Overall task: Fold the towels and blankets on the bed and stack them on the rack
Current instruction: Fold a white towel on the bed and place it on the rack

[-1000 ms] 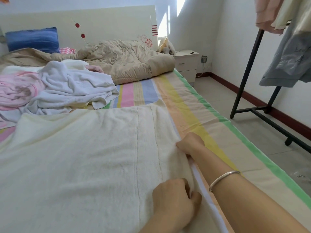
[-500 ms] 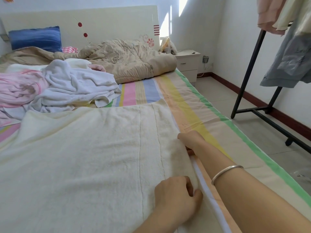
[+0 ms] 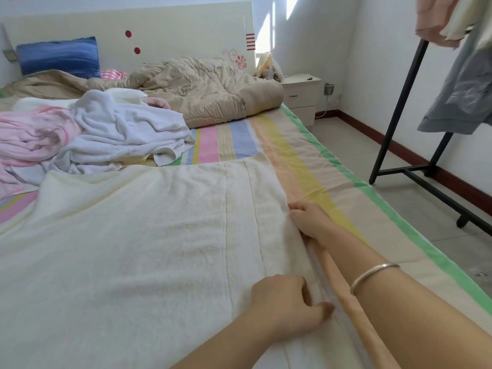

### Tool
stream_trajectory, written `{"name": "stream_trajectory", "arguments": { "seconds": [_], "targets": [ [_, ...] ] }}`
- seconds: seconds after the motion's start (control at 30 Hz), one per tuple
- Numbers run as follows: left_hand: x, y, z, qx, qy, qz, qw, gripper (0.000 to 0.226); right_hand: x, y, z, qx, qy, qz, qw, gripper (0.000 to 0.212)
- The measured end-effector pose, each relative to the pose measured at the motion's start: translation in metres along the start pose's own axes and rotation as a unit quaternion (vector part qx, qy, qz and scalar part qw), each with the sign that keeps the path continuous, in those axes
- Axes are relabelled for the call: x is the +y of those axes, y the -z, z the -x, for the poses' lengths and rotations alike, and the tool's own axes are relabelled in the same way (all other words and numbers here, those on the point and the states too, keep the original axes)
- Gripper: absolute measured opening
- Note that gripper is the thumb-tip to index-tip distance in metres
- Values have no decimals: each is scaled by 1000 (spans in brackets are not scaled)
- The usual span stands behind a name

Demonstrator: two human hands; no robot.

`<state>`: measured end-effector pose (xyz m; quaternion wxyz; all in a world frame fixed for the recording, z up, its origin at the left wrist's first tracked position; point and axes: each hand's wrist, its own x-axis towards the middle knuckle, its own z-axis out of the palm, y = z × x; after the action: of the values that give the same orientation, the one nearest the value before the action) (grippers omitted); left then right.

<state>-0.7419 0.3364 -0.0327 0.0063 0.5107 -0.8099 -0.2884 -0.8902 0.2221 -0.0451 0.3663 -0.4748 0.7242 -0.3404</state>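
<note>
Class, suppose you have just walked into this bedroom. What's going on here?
A person is working on laundry on the bed. Both hands grip the right edge of a cream towel that is spread flat on the striped sheet. The left hand is nearer the camera and the right hand is farther along. A white towel and a pink towel lie crumpled farther up the bed, not yet folded. The black rack stands on the floor to the right.
</note>
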Motion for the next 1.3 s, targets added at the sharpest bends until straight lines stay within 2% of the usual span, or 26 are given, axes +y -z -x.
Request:
{"name": "stream_trajectory", "arguments": {
  "seconds": [0.13, 0.23, 0.4, 0.53, 0.6, 0.67, 0.77, 0.93, 0.97, 1.0, 1.07, 1.1, 1.13, 1.2, 1.3],
  "targets": [
    [-2, -7, 16, 68, -31, 36, 997, 37, 16, 4, 41, -11, 9, 31, 999, 24],
    [-11, -15, 33, 96, -91, 39, 990, 34, 31, 10, 84, -4, 13, 47, 999, 16],
    [-22, -35, 70, 123, -150, -48, 980, 75, 46, 21, 159, -15, 12, 98, 995, 24],
    [-13, -48, 100, 92, -152, -99, 979, 97, 56, 22, 202, 9, 28, 204, 978, 26],
    [-7, -54, 111, 71, -149, -121, 979, 105, 61, 25, 214, 31, 32, 223, 974, 27],
    [-2, -60, 118, 70, -163, -134, 975, 103, 63, 26, 222, 50, 22, 201, 978, 30],
    [-1, -77, 130, 100, -207, -137, 964, 89, 63, 24, 231, 77, -6, 187, 979, 23],
    [-4, -97, 150, 113, -261, -187, 940, 80, 73, 11, 272, 107, -17, 234, 966, 26],
    [-2, -92, 147, 108, -273, -154, 943, 79, 75, 10, 280, 115, -7, 233, 966, 26],
    [0, -85, 146, 67, -265, -91, 957, 73, 77, 9, 288, 123, 0, 234, 964, 26],
    [1, -67, 141, -23, -225, 107, 968, 53, 75, 9, 297, 145, 3, 288, 947, 28],
    [0, -57, 143, -21, -201, 200, 959, 42, 71, 8, 300, 161, 6, 336, 928, 29],
    [-3, -47, 144, 10, -183, 256, 949, 32, 68, 7, 301, 182, 14, 382, 906, 30],
    [-21, -29, 147, 99, -141, 302, 938, 24, 62, -4, 295, 216, 51, 451, 865, 39],
    [-68, 3, 146, 192, -62, 293, 935, 32, 44, -45, 277, 233, 165, 424, 860, 41]
  ]
}}
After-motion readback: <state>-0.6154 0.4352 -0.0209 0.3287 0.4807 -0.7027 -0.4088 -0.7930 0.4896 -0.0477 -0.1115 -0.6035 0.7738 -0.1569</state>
